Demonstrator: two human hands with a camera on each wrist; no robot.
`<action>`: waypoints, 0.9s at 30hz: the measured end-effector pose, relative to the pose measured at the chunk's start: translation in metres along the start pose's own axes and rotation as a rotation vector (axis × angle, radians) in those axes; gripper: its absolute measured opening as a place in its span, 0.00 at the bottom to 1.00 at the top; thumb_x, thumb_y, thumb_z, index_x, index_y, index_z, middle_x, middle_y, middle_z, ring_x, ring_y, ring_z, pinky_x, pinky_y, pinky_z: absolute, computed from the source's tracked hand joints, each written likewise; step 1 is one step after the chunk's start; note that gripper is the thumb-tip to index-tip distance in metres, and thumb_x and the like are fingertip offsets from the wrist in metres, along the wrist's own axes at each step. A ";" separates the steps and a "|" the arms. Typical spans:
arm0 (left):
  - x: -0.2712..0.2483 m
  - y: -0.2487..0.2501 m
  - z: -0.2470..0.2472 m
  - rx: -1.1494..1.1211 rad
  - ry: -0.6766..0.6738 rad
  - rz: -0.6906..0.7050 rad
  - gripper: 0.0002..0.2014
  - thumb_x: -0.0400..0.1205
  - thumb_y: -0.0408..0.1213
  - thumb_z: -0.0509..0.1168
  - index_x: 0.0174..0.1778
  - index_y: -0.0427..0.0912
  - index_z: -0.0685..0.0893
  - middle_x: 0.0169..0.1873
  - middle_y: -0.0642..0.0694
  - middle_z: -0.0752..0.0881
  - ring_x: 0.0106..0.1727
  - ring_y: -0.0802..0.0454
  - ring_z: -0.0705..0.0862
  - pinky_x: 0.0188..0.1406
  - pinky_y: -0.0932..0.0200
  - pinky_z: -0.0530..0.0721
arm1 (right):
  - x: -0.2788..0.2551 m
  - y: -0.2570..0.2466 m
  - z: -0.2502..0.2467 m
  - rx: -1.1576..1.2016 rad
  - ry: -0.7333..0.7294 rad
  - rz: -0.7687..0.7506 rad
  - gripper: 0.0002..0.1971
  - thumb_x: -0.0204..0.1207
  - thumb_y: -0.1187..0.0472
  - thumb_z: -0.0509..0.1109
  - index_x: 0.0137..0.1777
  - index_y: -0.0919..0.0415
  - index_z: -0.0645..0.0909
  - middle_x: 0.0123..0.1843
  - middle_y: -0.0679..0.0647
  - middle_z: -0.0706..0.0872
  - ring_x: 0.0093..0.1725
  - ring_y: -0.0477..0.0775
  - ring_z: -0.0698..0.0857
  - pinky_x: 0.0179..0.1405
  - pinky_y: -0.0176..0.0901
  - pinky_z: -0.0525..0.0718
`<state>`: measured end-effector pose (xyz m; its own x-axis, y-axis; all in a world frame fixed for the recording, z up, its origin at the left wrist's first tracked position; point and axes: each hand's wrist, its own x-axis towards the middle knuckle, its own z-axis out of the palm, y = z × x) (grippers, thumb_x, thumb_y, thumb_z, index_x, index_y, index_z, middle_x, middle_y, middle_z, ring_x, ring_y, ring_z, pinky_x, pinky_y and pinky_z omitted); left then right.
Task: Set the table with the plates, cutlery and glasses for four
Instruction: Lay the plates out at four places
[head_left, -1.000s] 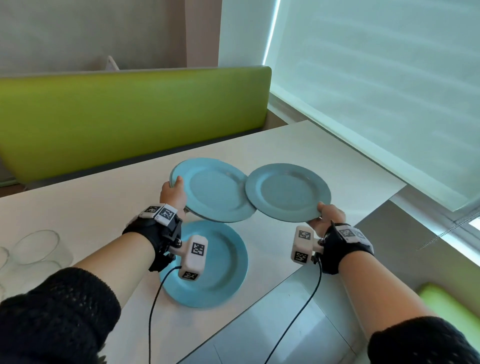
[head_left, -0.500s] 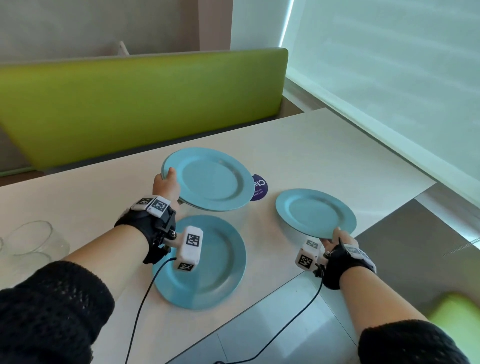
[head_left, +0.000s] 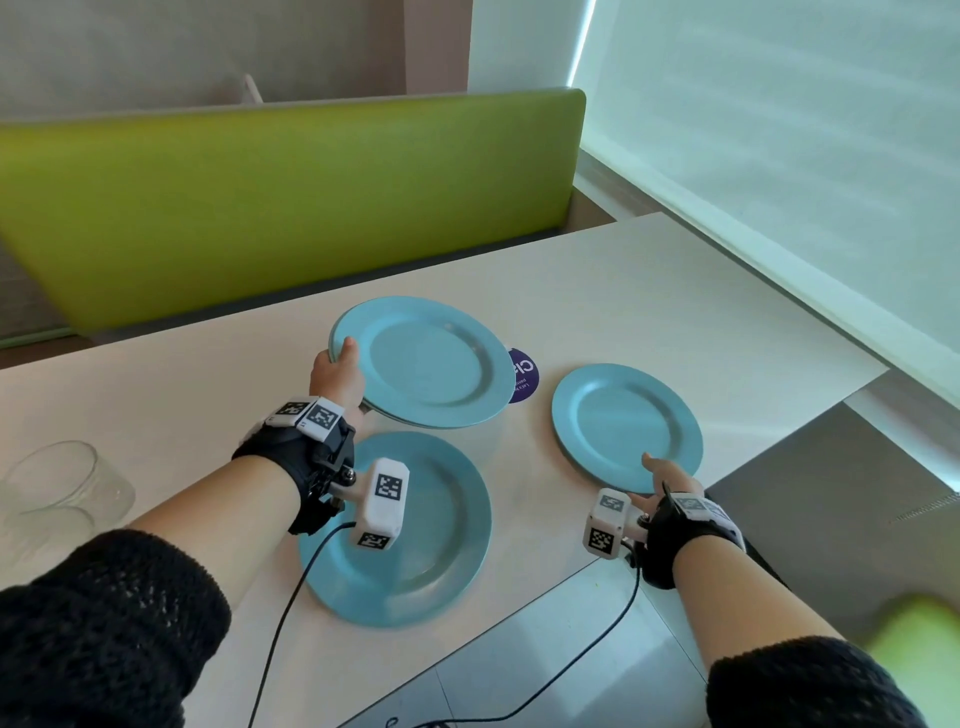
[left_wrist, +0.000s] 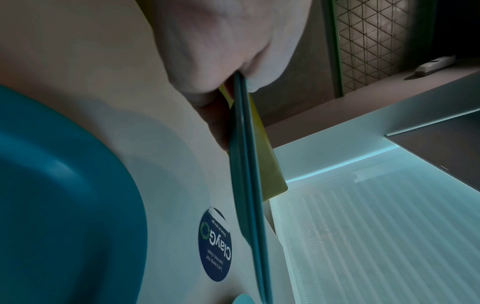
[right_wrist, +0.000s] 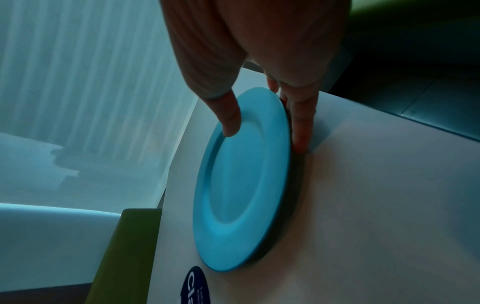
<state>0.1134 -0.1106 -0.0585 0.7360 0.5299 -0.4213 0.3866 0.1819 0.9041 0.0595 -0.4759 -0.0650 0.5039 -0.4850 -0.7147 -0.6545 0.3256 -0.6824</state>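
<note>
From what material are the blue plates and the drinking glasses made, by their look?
Blue plates: probably plastic or melamine, with a matte, even colour and thin rims; ceramic cannot be excluded. Glasses: clear glass or clear plastic, since the table shows through them.

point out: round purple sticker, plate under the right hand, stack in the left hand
round purple sticker (left_wrist: 215, 244): left wrist view, its printed middle.
plate under the right hand (head_left: 626, 426): head view, flat centre.
stack in the left hand (head_left: 423, 361): head view, top plate's centre.
</note>
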 end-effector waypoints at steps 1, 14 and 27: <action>0.000 0.000 0.001 -0.001 0.001 -0.001 0.35 0.70 0.62 0.56 0.69 0.44 0.73 0.65 0.38 0.81 0.63 0.35 0.82 0.65 0.37 0.80 | 0.001 0.000 0.002 -0.004 -0.001 -0.012 0.14 0.77 0.59 0.70 0.60 0.60 0.72 0.37 0.62 0.80 0.32 0.62 0.81 0.55 0.66 0.84; -0.014 0.009 0.015 0.003 -0.016 -0.003 0.30 0.77 0.59 0.56 0.71 0.43 0.71 0.65 0.39 0.80 0.63 0.36 0.81 0.64 0.37 0.80 | 0.005 0.018 0.013 -0.030 -0.017 -0.027 0.22 0.76 0.61 0.67 0.69 0.66 0.71 0.49 0.62 0.78 0.34 0.59 0.83 0.57 0.63 0.85; -0.031 0.016 0.016 -0.077 -0.076 -0.033 0.26 0.81 0.56 0.56 0.70 0.43 0.73 0.62 0.41 0.82 0.59 0.38 0.83 0.60 0.39 0.84 | -0.023 -0.009 0.045 -0.200 0.071 -0.214 0.28 0.64 0.55 0.69 0.64 0.64 0.69 0.57 0.64 0.78 0.55 0.64 0.82 0.50 0.51 0.79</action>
<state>0.1060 -0.1376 -0.0325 0.7648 0.4587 -0.4524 0.3694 0.2632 0.8912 0.0792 -0.4306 -0.0493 0.6068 -0.5830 -0.5403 -0.6389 0.0466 -0.7679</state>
